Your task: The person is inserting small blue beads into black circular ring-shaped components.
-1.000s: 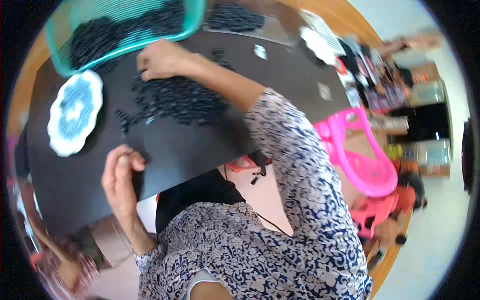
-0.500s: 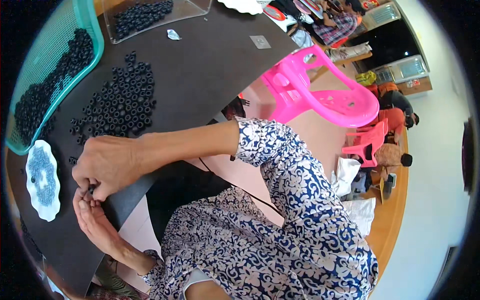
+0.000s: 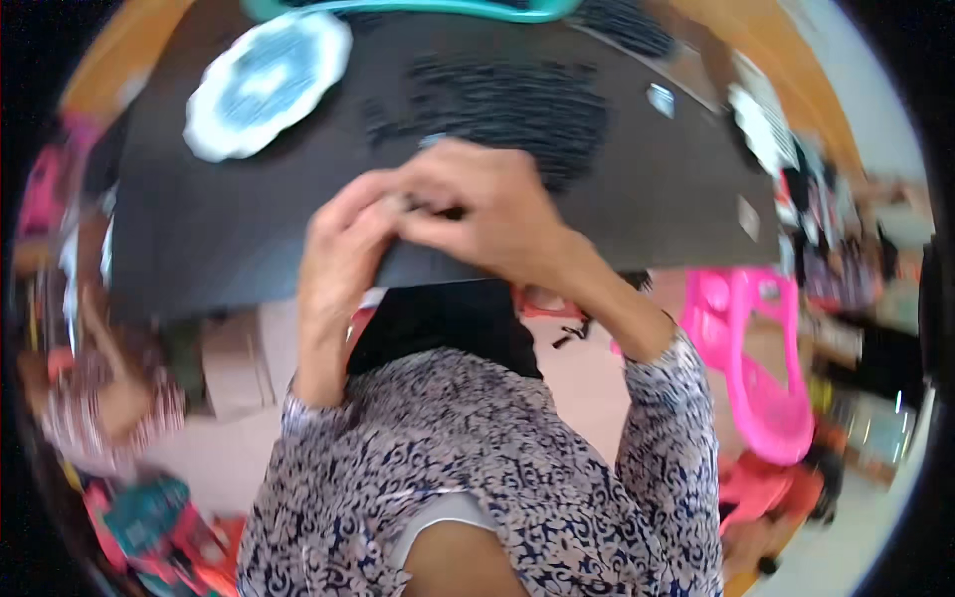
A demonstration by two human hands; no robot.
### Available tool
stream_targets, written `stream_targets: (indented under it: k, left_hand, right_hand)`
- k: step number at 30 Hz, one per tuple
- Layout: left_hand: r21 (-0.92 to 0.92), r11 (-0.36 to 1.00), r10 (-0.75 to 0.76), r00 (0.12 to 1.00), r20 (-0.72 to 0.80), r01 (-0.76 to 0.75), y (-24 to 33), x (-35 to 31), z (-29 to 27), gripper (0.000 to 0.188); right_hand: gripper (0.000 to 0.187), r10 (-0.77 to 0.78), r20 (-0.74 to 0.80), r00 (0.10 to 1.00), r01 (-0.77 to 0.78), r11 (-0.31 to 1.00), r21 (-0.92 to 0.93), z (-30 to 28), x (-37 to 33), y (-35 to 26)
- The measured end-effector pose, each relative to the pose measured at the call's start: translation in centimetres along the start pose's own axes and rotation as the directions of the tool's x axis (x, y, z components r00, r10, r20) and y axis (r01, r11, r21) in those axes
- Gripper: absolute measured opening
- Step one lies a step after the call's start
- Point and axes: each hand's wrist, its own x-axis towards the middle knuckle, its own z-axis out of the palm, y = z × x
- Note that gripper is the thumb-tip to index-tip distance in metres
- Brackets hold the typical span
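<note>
Dark desk (image 3: pixel 199 249) with loose beads and surrounding articles

Chair (image 3: pixel 761 378), bright pink plastic: beyond the desk's right edge.
Basket (image 3: pixel 477 10), teal: far edge, cut off by the frame.
Left hand (image 3: pixel 343 239) and right hand (image 3: pixel 487 199): meeting over the near side, in front of the beads, fingers closed together on a small dark piece (image 3: pixel 408 202), probably a bead.
Black beads (image 3: pixel 517 109): one loose spread, mid-desk, beyond the hands.
Plate (image 3: pixel 204 124), white, scalloped: left, holding bluish contents.
Foil scrap (image 3: pixel 661 99), silvery: right of the spread; any print too blurred to read.
</note>
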Motion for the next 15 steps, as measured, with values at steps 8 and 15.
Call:
stream_targets:
  k: [8,15]
  left_hand:
    - [-0.309,0.948,0.098,0.993,0.066,-0.073,-0.4,-0.2,-1.5,0.036]
    - [-0.188,0.965,0.192,0.981,0.025,-0.184,0.3,-0.2,-2.7,0.033]
  right_hand:
    - [0.030,0.086,0.120,0.989,-0.107,0.978,0.180,1.0,2.0,0.1]
    - [0.033,0.006,0.093,0.996,-0.023,0.981,0.190,2.4,3.3,0.6]
